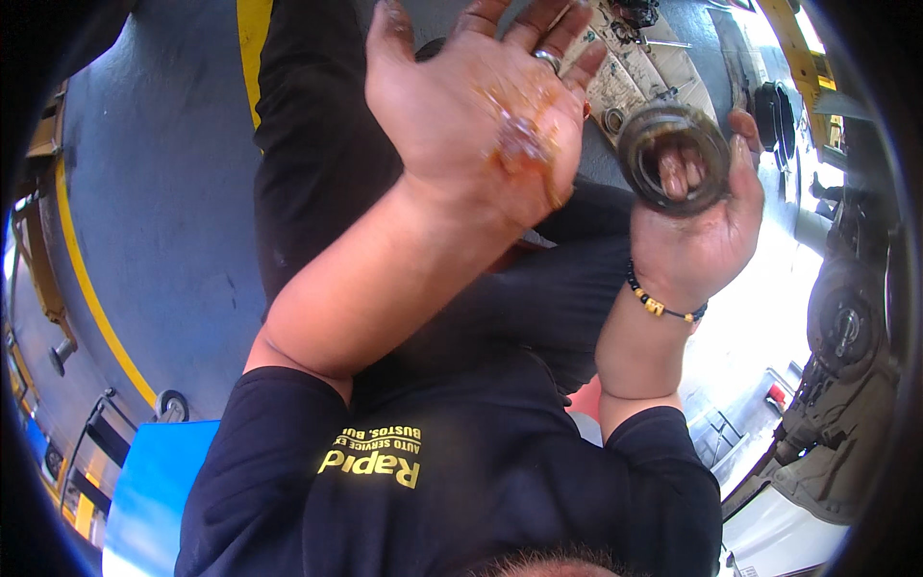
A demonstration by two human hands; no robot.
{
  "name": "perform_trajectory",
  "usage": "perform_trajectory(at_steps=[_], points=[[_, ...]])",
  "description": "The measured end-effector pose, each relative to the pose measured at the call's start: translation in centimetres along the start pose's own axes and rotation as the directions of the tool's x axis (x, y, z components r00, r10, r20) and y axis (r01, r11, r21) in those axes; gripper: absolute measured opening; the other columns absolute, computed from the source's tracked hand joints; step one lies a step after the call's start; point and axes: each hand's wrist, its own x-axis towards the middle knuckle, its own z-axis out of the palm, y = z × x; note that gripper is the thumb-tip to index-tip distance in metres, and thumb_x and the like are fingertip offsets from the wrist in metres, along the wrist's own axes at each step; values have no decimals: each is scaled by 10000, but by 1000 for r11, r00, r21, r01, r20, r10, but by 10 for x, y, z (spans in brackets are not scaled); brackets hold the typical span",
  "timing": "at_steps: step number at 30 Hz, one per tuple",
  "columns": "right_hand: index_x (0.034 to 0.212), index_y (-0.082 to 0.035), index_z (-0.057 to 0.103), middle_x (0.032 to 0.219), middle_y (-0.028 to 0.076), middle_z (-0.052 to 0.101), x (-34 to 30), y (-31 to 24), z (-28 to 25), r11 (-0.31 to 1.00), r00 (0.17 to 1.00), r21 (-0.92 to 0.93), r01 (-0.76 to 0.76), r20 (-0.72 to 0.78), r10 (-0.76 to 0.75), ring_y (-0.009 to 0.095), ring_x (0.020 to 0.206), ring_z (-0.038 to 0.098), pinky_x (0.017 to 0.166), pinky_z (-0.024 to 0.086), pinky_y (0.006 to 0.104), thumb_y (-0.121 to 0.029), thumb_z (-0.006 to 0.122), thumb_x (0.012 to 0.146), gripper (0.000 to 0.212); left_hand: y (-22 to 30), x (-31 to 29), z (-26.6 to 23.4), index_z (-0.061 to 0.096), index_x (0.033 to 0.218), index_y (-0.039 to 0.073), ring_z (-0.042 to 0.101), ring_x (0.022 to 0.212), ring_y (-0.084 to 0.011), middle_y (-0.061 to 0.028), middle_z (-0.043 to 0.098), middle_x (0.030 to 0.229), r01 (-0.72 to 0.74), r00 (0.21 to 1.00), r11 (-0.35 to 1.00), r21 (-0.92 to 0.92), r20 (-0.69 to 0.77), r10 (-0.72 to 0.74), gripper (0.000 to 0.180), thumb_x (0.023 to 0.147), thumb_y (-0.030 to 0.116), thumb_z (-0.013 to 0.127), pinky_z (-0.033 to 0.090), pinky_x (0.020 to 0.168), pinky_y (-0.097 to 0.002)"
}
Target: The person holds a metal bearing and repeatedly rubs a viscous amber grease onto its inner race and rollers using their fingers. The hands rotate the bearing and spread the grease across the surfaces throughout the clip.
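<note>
My left hand is raised palm up, its fingers spread and a metal ring on one of them. A glossy smear of amber-brown grease covers the heel of that palm. To its right, my right hand holds a dark, greasy ring-shaped bearing. Several fingertips show through the bearing's hole, while the thumb lies along its right side. The two hands are apart, and the grease does not touch the bearing. A beaded bracelet circles my right wrist.
Beyond my hands, a stained pale sheet lies on the floor with dark parts and a smaller ring. A vehicle's wheel hub is at the right. A blue object stands at lower left, near a yellow floor line.
</note>
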Motion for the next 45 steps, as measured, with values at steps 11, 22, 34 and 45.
perform_trajectory(at_steps=[11, 22, 34, 45], points=[[1335, -19, 430, 1077, 99, 596, -24, 33, 49, 828, 936, -492, 269, -67, -345, 136, 850, 615, 795, 514, 273, -198, 589, 1027, 390, -7, -14, -8, 556, 1181, 63, 519, 1192, -299, -164, 593, 1201, 1, 1000, 1000, 16, -21, 0, 667, 977, 682, 417, 370, 1089, -463], [1233, -26, 382, 945, 116, 562, -34, 45, 34, 613, 859, -619, 492, 227, -460, 148, 743, 578, 734, 502, 271, -138, 628, 944, 396, 9, -17, 12, 491, 1186, 30, 498, 1181, -297, -176, 513, 1223, -40, 992, 999, -18, -124, 37, 649, 1008, 645, 380, 385, 1104, -489], [1122, -74, 404, 834, 126, 570, -33, 34, 19, 455, 714, -554, 697, 595, -369, 184, 643, 542, 678, 513, 335, -142, 678, 908, 354, 10, -14, 14, 475, 1176, 22, 471, 1200, -298, -181, 476, 1236, -33, 981, 995, -94, -191, 15, 655, 1003, 648, 399, 366, 1126, -507], [1167, -60, 599, 1020, 135, 691, -19, 7, 9, 999, 994, 5, 53, -92, -52, 222, 879, 682, 827, 555, 401, -234, 559, 1017, 233, 12, -4, 11, 493, 1144, 19, 445, 1262, -310, -192, 459, 1261, 60, 998, 986, -157, -12, -62, 622, 1019, 619, 382, 320, 1189, -549]])
